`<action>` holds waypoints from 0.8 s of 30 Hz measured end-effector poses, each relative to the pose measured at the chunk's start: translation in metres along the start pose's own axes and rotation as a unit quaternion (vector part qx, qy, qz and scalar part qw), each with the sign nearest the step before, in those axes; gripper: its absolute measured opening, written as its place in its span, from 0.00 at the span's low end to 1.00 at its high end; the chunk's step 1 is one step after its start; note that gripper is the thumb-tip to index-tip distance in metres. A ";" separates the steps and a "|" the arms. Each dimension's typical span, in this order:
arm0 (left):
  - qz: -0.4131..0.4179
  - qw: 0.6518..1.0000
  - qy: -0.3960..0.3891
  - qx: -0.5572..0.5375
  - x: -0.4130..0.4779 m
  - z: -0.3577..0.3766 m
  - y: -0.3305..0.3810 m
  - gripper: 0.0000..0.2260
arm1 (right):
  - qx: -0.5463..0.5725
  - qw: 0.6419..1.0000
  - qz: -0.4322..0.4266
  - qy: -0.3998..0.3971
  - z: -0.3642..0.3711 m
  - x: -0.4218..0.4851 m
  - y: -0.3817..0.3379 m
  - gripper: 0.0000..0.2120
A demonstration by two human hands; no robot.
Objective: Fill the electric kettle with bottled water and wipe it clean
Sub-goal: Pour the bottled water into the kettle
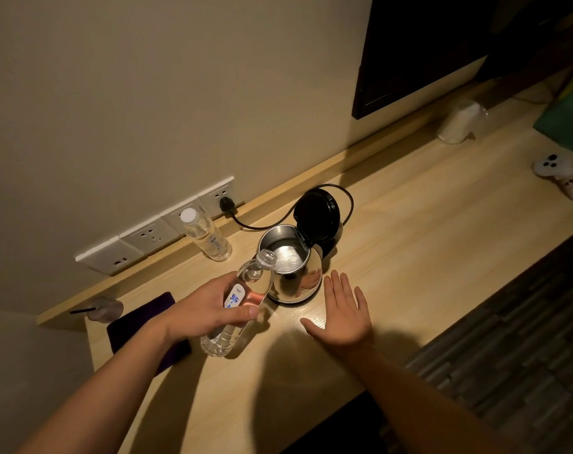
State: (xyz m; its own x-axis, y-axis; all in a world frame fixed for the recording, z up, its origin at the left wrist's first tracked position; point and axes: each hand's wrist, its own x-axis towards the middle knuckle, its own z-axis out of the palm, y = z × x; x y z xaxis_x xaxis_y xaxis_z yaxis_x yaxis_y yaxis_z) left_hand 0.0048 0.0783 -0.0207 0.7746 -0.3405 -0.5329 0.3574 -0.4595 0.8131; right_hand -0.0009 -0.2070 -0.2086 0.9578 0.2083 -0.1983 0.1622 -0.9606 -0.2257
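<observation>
A steel electric kettle (296,276) stands on the wooden desk (409,257) with its black lid (316,213) flipped up, so the shiny inside shows. My left hand (203,309) grips an uncapped clear water bottle (242,299), tilted with its mouth beside the kettle's rim. Water fills most of the bottle. Just right of the kettle's base, my right hand (342,311) rests flat on the desk, fingers spread, holding nothing. A dark purple cloth (141,319) lies under my left forearm at the desk's left end.
A second, capped bottle (206,235) stands by the wall sockets (154,235), where the kettle's black cord (262,224) is plugged in. A wrapped cup (458,124), a green bag (566,116) and a white controller (555,170) sit far right. A dark screen (419,50) hangs above.
</observation>
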 end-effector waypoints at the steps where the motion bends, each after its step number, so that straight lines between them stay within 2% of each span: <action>1: -0.002 1.000 -0.002 -0.007 0.000 0.000 0.003 0.29 | -0.002 1.000 0.000 -0.003 0.000 0.001 0.001 0.52; 4: -0.002 1.000 -0.004 -0.012 0.000 -0.001 0.011 0.29 | -0.008 1.000 -0.013 -0.001 0.001 0.000 0.003 0.52; 8: -0.003 1.000 -0.017 -0.011 -0.003 -0.005 0.020 0.36 | -0.002 1.000 -0.019 0.016 -0.001 -0.002 0.002 0.52; 12: -0.010 1.000 -0.027 -0.011 -0.007 -0.007 0.029 0.36 | 0.003 1.000 -0.023 0.017 -0.002 -0.004 0.002 0.52; 14: -0.018 0.999 -0.029 -0.009 -0.009 -0.007 0.033 0.31 | 0.001 1.000 -0.020 0.012 -0.004 -0.005 0.002 0.52; 16: -0.024 0.999 -0.031 -0.002 -0.010 -0.007 0.035 0.21 | -0.002 1.000 -0.019 0.007 -0.006 -0.005 0.001 0.52; 18: -0.030 0.999 -0.028 0.006 -0.011 -0.007 0.038 0.16 | -0.005 1.000 -0.020 0.002 -0.008 -0.005 0.001 0.52; 24: -0.050 0.998 -0.025 0.026 -0.015 -0.011 0.042 0.12 | -0.005 1.000 -0.016 0.000 -0.010 -0.004 0.001 0.52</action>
State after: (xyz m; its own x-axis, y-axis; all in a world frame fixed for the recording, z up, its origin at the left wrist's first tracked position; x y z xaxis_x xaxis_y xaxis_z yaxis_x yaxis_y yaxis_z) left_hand 0.0138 0.0728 0.0235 0.7090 -0.3318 -0.6223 0.4027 -0.5339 0.7435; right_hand -0.0023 -0.2105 -0.1982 0.9519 0.2395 -0.1913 0.1954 -0.9550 -0.2233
